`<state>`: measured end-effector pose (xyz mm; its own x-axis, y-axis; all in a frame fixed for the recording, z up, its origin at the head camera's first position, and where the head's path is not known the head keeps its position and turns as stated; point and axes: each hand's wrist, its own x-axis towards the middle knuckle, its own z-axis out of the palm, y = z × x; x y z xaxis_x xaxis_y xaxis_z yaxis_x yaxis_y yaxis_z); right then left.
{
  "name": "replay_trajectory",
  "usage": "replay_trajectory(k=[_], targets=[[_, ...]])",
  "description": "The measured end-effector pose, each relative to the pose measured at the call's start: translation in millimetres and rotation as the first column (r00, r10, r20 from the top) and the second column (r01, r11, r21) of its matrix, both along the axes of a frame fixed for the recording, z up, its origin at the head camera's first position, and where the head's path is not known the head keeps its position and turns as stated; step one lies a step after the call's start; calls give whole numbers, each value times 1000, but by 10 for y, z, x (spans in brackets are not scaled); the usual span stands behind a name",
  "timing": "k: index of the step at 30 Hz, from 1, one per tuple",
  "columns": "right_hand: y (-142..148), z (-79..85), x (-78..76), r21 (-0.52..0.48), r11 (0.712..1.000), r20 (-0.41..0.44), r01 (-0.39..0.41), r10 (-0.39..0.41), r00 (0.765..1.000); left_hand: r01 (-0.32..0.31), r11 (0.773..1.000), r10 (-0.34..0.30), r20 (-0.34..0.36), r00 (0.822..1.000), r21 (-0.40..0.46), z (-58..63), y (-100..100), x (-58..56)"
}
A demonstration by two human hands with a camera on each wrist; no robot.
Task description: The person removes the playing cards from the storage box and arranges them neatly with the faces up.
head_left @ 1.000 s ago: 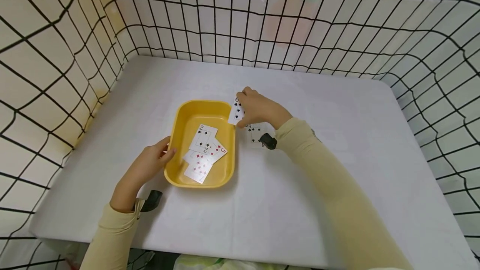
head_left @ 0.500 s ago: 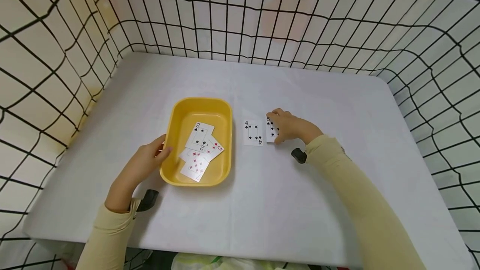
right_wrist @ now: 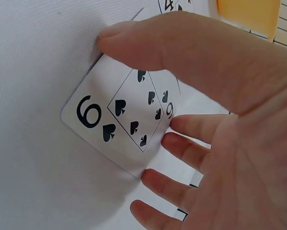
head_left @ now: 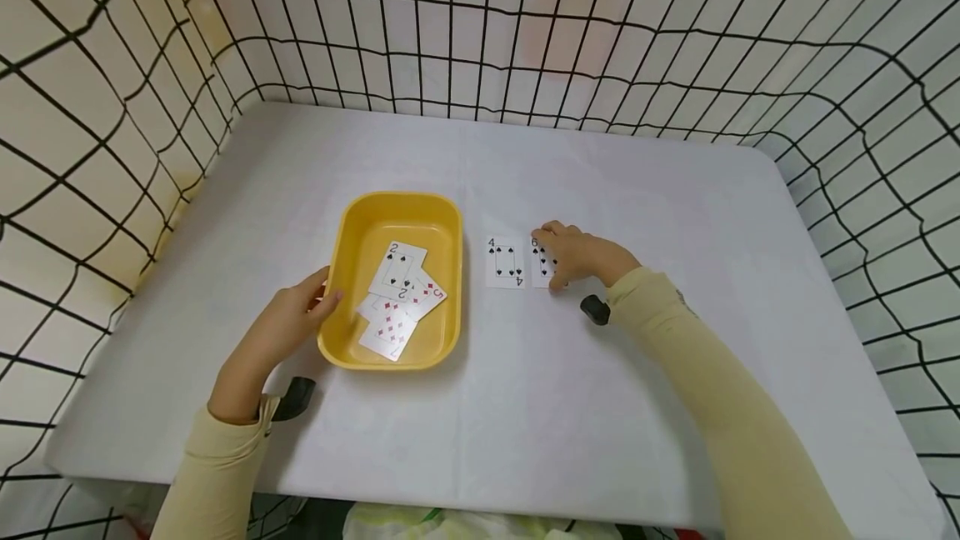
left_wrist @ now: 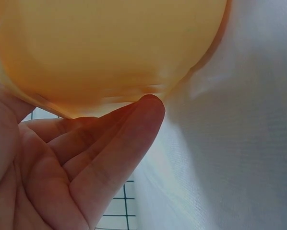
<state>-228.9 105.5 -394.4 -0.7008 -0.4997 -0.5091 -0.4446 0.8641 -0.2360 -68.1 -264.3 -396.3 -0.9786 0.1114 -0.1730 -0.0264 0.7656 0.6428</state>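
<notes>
My left hand [head_left: 281,325] grips the left wall of a yellow tray [head_left: 452,273], thumb over the rim and fingers outside. In the left wrist view, the fingertips [left_wrist: 150,108] touch the tray's outer side. On the table to its right, my right hand [head_left: 588,259] holds a six of spades [right_wrist: 126,120] by opposite edges, between thumb and fingertips. That card lies face up, partly covered by the hand in the head view. Just left of it is a four of spades [head_left: 506,265], also face up.
Inside the tray lies an overlapping group: a two of spades [head_left: 397,269], a five of diamonds [head_left: 428,295] and at least one more diamond card [head_left: 388,332]. Black wire mesh [head_left: 465,48] borders the white table [head_left: 495,407] at the back and sides.
My right hand has carried the six of spades from the tray's right rim rightward and down to the table, beside the four of spades. The left hand has stayed on the tray.
</notes>
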Motion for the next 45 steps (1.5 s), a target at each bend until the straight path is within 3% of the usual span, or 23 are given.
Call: replay_trajectory(k=[7, 13, 20, 26, 33, 41, 45], targets=[[-40, 62, -49, -7, 1000, -24, -31, 31, 999, -9, 1000, 9, 4, 1000, 5, 5, -12, -2], [-241, 254, -75, -78, 995, -114, -69, 60, 992, -22, 1000, 22, 6, 1000, 5, -25, -24, -6], [-811, 526, 20, -139, 983, -159, -117, 94, 983, -33, 999, 33, 15, 999, -1, -40, -38, -19], [-1406, 615, 170, -149, 969, -178, -196, 169, 969, -49, 999, 49, 20, 999, 0, -29, -33, -15], [-1914, 518, 298, -18, 962, -174, -273, 265, 948, -51, 998, 51, 32, 998, 20, -38, 3, -17], [-2112, 207, 366, 94, 980, -114, -176, 186, 976, -31, 999, 31, -18, 999, 26, -73, -9, -20], [-2131, 92, 384, 149, 975, -125, -163, 182, 975, -32, 999, 32, -22, 999, 25, -71, -22, -18]])
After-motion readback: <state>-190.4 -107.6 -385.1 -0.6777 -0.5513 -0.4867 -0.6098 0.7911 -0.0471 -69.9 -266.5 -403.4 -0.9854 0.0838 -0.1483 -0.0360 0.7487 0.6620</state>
